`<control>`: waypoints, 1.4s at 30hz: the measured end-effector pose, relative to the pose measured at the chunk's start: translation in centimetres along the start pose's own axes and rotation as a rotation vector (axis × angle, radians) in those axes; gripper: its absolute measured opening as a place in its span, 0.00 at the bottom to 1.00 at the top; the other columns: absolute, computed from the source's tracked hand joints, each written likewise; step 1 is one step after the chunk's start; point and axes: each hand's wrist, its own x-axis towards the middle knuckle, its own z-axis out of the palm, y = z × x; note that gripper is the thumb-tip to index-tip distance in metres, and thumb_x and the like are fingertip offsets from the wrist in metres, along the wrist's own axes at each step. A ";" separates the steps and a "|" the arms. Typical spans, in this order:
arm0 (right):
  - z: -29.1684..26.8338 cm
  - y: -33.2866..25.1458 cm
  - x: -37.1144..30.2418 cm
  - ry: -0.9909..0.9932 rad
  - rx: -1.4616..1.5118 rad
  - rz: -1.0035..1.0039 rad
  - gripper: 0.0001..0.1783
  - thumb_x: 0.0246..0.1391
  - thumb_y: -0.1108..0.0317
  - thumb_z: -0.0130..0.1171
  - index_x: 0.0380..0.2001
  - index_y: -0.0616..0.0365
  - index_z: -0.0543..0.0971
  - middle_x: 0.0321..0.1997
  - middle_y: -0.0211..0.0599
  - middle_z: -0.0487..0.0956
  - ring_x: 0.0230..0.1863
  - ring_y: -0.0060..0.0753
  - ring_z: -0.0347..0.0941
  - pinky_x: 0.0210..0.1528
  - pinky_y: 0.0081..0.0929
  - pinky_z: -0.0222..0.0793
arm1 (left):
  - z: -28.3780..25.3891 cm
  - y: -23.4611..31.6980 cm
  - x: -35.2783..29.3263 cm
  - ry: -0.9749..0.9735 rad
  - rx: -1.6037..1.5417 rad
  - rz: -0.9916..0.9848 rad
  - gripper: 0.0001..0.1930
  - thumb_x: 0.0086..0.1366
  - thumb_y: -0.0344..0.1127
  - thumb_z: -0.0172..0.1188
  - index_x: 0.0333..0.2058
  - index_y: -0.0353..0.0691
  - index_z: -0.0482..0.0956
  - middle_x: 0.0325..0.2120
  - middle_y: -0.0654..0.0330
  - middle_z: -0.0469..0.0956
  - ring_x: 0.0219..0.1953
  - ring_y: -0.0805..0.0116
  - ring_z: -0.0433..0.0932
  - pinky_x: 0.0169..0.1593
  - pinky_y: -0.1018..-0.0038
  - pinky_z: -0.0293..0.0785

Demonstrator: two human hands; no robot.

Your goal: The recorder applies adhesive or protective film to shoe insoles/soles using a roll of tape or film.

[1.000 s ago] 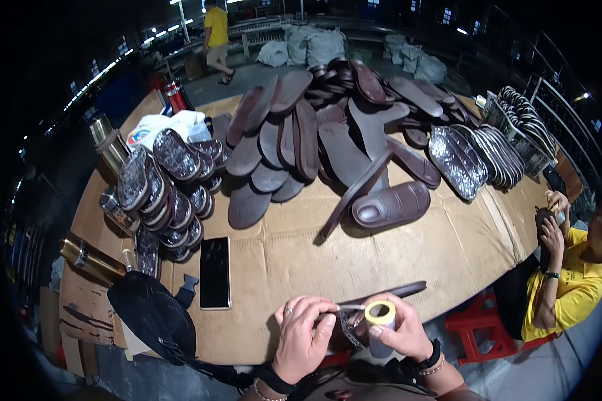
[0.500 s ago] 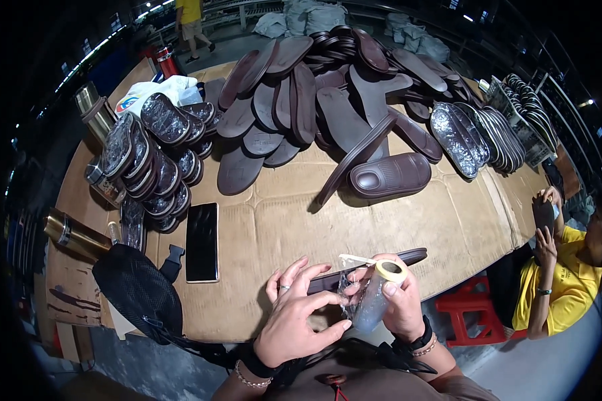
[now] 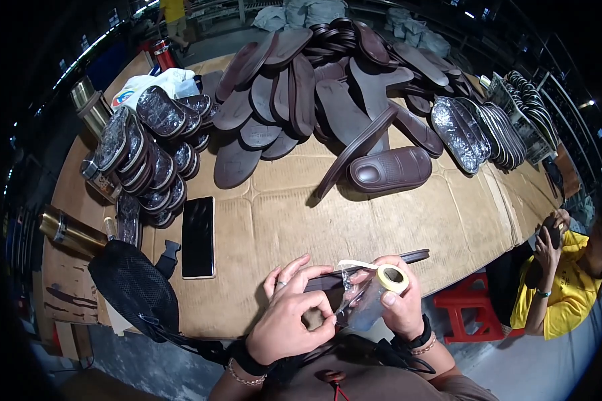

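My right hand [image 3: 405, 306] is wrapped round a roll of clear plastic film [image 3: 370, 310] with a yellowish core, its open end tilted up. A loose sheet of film [image 3: 348, 292] comes off the roll, with a pale strip along its upper edge. My left hand [image 3: 289, 326] pinches that film between thumb and forefinger; the other fingers are spread. Behind both hands lies a dark brown shoe sole [image 3: 416, 256], partly hidden by them and seen edge-on.
Brown soles [image 3: 341, 110] are heaped at the back of the cardboard-covered table [image 3: 274, 227]. Film-wrapped soles [image 3: 155, 157] stack at left, more [image 3: 456, 134] at right. A phone [image 3: 198, 237], black pouch [image 3: 135, 284] and flask [image 3: 73, 230] lie left. A co-worker [image 3: 562, 287] sits right.
My left thumb and forefinger have closed on the film and bent into a ring. The film sheet is drawn tighter toward them. The view has shifted slightly.
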 end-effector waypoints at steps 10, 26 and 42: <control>-0.1 -0.9 -0.3 0.038 -0.074 0.087 0.36 0.55 0.53 0.74 0.56 0.62 0.68 0.50 0.59 0.83 0.44 0.48 0.85 0.42 0.40 0.84 | -0.7 0.1 0.2 -0.008 -0.098 -0.010 0.08 0.63 0.42 0.63 0.38 0.48 0.81 0.62 0.53 0.75 0.74 0.41 0.57 0.72 0.42 0.38; 0.4 -1.5 -0.6 -0.191 -0.145 0.155 0.25 0.59 0.76 0.65 0.58 0.64 0.71 0.57 0.47 0.83 0.52 0.30 0.82 0.57 0.34 0.79 | 0.4 0.1 0.4 0.187 -0.210 -0.072 0.05 0.69 0.35 0.57 0.39 0.43 0.77 0.55 0.55 0.82 0.70 0.47 0.68 0.73 0.45 0.47; 0.8 -2.5 -2.2 0.118 -0.619 -0.006 0.32 0.55 0.71 0.74 0.60 0.67 0.75 0.52 0.39 0.83 0.54 0.28 0.79 0.59 0.27 0.73 | 1.9 -0.1 0.9 0.293 -0.004 -0.063 0.04 0.66 0.29 0.62 0.35 0.42 0.75 0.51 0.57 0.82 0.66 0.48 0.73 0.74 0.43 0.49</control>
